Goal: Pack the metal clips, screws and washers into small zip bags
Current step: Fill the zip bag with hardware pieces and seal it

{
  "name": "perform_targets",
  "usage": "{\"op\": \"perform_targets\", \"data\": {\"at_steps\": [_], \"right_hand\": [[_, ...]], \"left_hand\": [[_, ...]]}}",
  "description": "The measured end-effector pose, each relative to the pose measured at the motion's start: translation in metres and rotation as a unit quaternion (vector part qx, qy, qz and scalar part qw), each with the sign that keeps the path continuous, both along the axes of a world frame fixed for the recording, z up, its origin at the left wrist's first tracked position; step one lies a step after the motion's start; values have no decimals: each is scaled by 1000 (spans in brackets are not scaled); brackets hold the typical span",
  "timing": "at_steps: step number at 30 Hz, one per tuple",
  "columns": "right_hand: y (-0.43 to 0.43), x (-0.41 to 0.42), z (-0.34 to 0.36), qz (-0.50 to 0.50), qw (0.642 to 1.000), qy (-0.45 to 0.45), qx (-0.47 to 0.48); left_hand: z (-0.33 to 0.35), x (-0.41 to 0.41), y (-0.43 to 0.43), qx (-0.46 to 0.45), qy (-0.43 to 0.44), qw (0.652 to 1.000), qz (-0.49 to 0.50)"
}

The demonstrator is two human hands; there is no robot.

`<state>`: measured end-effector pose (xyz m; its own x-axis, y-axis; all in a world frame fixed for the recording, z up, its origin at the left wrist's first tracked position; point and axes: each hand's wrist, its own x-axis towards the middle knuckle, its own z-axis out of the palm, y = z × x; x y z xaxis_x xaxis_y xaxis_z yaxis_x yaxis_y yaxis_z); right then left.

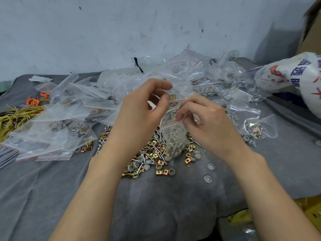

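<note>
A small clear zip bag (173,141) with a red seal line hangs upright above the pile, part filled with screws, grey washers and gold clips. My right hand (206,120) pinches the near lip of its mouth. My left hand (142,110) has curled fingers, with thumb and forefinger pinching the far lip. A gold clip (173,96) shows just above the mouth by my left thumb. Under the bag lies a loose heap of clips, screws and washers (151,157) on the grey cloth (156,197).
Filled zip bags (60,119) are piled to the left, and more (243,110) lie behind and to the right. Yellow wires (12,117) and orange bands (33,101) sit far left. A printed white sack (295,75) lies at right. Two grey washers (210,166) lie apart.
</note>
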<state>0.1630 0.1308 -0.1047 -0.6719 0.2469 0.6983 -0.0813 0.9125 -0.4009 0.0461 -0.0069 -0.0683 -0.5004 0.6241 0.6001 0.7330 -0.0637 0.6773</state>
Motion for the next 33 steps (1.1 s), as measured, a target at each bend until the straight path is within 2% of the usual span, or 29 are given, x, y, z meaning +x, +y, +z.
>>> {"op": "perform_targets", "data": {"at_steps": [5, 10, 16, 20, 21, 23, 25, 26, 27, 29, 33], "right_hand": [[1, -1, -1, -14, 1000, 24, 5], [2, -1, 2, -33, 999, 25, -3], [2, -1, 2, -61, 998, 30, -15], [-1, -4, 1, -67, 997, 40, -10], [-1, -5, 0, -64, 996, 52, -40], [1, -6, -2, -40, 980, 56, -188], [0, -8, -5, 7, 935, 3, -353], [-1, -10, -8, 35, 915, -27, -401], [-2, -13, -11, 67, 899, -42, -431], [-5, -19, -12, 113, 885, -15, -451], [-6, -20, -11, 113, 895, 41, -429]], "left_hand": [[-4, 1, 1, -59, 48, 997, -2], [-5, -4, -8, -53, 32, 998, -16], [-17, -8, -17, -130, 60, 989, -38], [-19, -8, -20, -96, 79, 992, -14], [-17, -8, -20, -75, 75, 994, -5], [-15, -10, -19, -45, 61, 997, 17], [-16, -13, -18, -65, 50, 996, 29], [-17, -14, -19, -75, 52, 995, 29], [-17, -14, -19, -69, 55, 996, 30], [-17, -16, -20, -38, 41, 998, 36], [-20, -26, -23, -20, -19, 999, 36]]}}
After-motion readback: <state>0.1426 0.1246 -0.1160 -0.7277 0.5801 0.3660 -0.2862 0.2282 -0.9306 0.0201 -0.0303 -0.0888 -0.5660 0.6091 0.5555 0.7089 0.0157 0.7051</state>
